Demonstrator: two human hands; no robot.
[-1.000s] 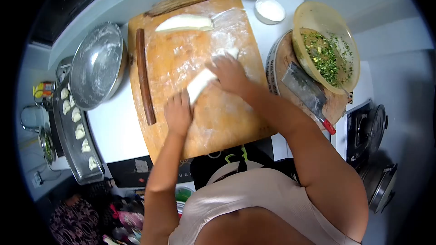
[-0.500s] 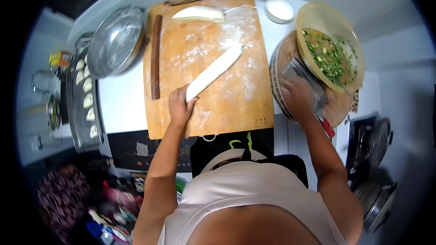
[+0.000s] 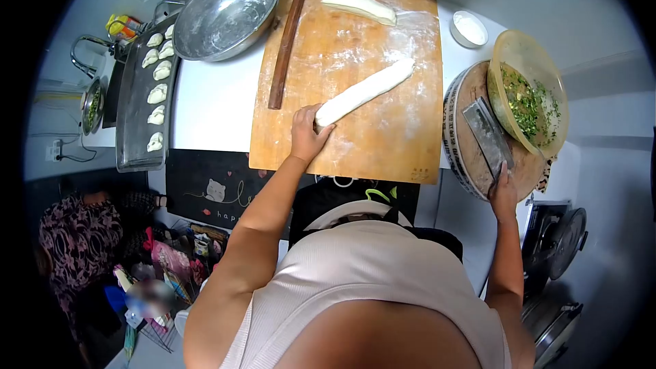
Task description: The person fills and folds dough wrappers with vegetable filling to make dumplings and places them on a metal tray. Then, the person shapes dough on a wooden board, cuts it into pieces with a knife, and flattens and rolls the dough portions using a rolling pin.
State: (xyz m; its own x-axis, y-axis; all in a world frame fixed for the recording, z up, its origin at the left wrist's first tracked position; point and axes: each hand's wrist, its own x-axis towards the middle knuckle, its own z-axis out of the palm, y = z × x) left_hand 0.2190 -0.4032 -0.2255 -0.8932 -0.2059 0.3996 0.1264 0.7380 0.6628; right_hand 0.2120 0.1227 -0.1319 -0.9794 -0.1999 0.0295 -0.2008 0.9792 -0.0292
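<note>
A long white dough roll [image 3: 365, 92] lies slantwise on the floured wooden board [image 3: 328, 154]. My left hand [image 3: 309, 131] is closed round its lower left end, thumb on one side and fingers on the other. At the right, my right hand [image 3: 504, 195] grips the cleaver [image 3: 486, 133] at its handle, which the fingers cover. The blade lies flat on the round chopping block [image 3: 471, 89]. A second, shorter dough piece [image 3: 360, 7] rests at the back of the board, and a brown rolling pin [image 3: 287, 51] lies along its left side.
A floury metal bowl [image 3: 227, 17] stands left of the board, beside a tray [image 3: 142, 156] of several shaped dough pieces. At the right are a yellow bowl of chopped greens [image 3: 506, 44] and a small bowl of white powder [image 3: 469, 29]. Another person [image 3: 82, 239] is at the lower left.
My right hand has left the dough, moved right to the chopping block and closed on the cleaver's handle. My left hand stays at the roll's lower end. The view has shifted.
</note>
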